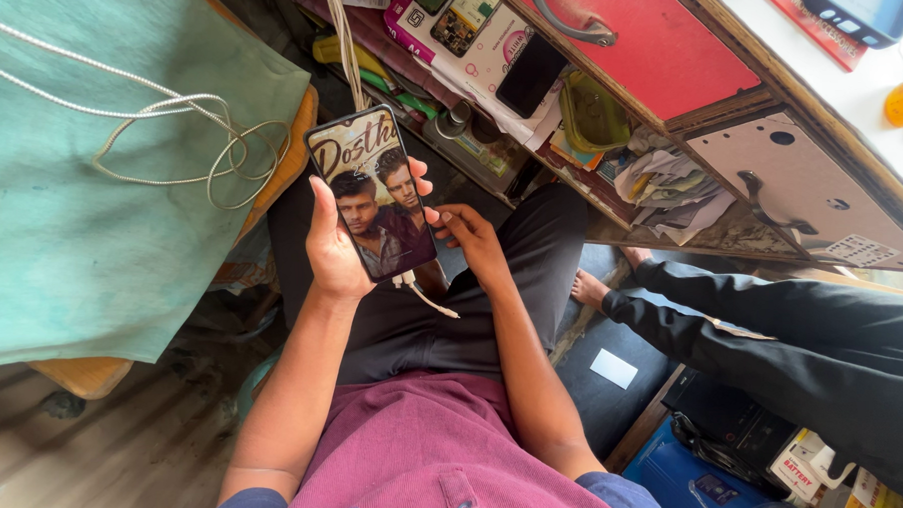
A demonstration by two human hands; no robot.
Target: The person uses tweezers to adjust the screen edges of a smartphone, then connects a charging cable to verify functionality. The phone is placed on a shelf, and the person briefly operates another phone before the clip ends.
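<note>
1. Above the person's lap, over dark trousers and a maroon shirt, the smartphone (pixel 371 192) is held upright in front of the head camera, its top end tilted away towards the cluttered wooden shelf (pixel 669 166).
2. The left hand (pixel 333 250) has the phone in a closed grip: the palm sits behind its lower left edge, the thumb lies along that side, and fingertips show curled round the right edge.
3. The right hand (pixel 471 238) is half open and holds nothing; its fingertips touch the phone's lower right edge.
4. Done, as far as can be judged: the phone is picked up, its screen is lit, and a white cable (pixel 421 293) is plugged into its bottom end.
5. Left: the cable is not yet pulled out, and nothing shows on the screen beyond a wallpaper picture.
6. The phone is a slim dark slab with rounded corners, its glass front unbroken.
7. Another white cord (pixel 182 143) lies looped on the green cloth (pixel 91 237) to the left.
</note>
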